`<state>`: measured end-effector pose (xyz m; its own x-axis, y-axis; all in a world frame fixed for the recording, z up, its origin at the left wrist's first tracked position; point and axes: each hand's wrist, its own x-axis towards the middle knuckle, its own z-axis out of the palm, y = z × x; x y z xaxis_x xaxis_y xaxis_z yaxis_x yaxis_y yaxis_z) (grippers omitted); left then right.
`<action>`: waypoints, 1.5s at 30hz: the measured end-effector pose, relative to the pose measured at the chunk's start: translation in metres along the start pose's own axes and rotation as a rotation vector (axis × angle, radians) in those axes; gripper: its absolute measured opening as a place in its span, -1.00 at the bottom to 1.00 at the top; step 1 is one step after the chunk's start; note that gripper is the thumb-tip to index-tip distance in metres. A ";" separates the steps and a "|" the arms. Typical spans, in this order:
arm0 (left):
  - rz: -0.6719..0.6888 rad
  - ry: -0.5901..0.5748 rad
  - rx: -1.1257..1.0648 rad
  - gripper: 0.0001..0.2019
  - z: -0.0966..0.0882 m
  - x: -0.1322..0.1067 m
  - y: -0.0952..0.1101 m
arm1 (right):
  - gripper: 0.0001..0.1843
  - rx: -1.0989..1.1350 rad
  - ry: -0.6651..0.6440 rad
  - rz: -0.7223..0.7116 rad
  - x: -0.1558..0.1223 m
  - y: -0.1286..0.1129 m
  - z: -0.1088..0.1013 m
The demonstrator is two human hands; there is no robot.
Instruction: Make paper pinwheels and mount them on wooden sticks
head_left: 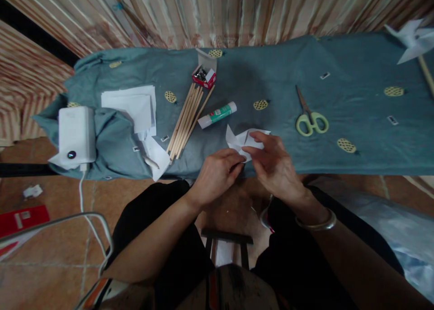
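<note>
Between my two hands, over the front edge of the cloth, is a white paper pinwheel with its corners partly folded. My left hand pinches its lower left side between thumb and fingers. On its right side, my right hand grips the paper with thumb and bent fingers, so part of the sheet is hidden. A green and white glue stick lies just beyond my left hand. To its left is a bundle of thin wooden sticks.
Green-handled scissors lie right of my hands. A small red box of metal pieces stands open at the back. White paper sheets and a white power bank with a cable are at left. A finished paper pinwheel on a stick is far right.
</note>
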<state>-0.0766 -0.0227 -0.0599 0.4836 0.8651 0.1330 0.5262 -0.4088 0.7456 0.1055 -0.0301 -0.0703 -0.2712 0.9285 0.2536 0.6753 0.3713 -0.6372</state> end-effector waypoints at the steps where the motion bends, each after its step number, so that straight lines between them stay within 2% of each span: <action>1: -0.001 0.001 -0.001 -0.84 0.000 0.000 0.000 | -0.61 -0.001 -0.006 0.000 0.000 -0.001 0.000; 6: 0.000 0.007 0.031 -0.85 0.001 0.000 0.001 | -0.63 -0.046 0.008 -0.045 -0.002 -0.006 0.005; 12: 0.028 -0.016 0.111 -0.86 0.002 0.000 0.000 | -0.65 -0.139 0.025 -0.031 -0.003 -0.006 0.013; 16: 0.032 -0.032 0.154 -0.86 0.002 0.000 0.001 | -0.63 -0.146 0.019 -0.064 -0.004 -0.006 0.006; 19: 0.049 -0.045 0.197 -0.85 0.001 0.000 0.002 | -0.61 -0.102 0.064 -0.065 -0.002 -0.003 -0.004; 27: 0.118 -0.014 0.323 -0.84 -0.006 0.004 -0.005 | -0.63 -0.110 0.108 0.094 0.016 0.014 -0.020; 31: 0.142 0.024 0.352 -0.84 -0.012 0.008 -0.012 | -0.72 -0.113 0.165 0.215 0.014 0.013 -0.026; 35: 0.145 0.032 0.370 -0.82 -0.016 0.010 -0.015 | -0.71 -0.093 0.149 0.324 0.008 0.009 -0.029; 42: 0.175 0.062 0.385 -0.80 -0.013 0.007 -0.003 | -0.71 -0.045 0.105 0.417 0.005 0.006 -0.033; 45: 0.230 0.002 0.367 -0.77 -0.007 0.006 0.004 | -0.70 -0.038 0.077 0.457 0.004 0.007 -0.033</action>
<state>-0.0761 -0.0171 -0.0515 0.6164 0.7396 0.2703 0.6187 -0.6673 0.4147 0.1318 -0.0237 -0.0492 0.1109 0.9938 0.0074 0.7385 -0.0774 -0.6698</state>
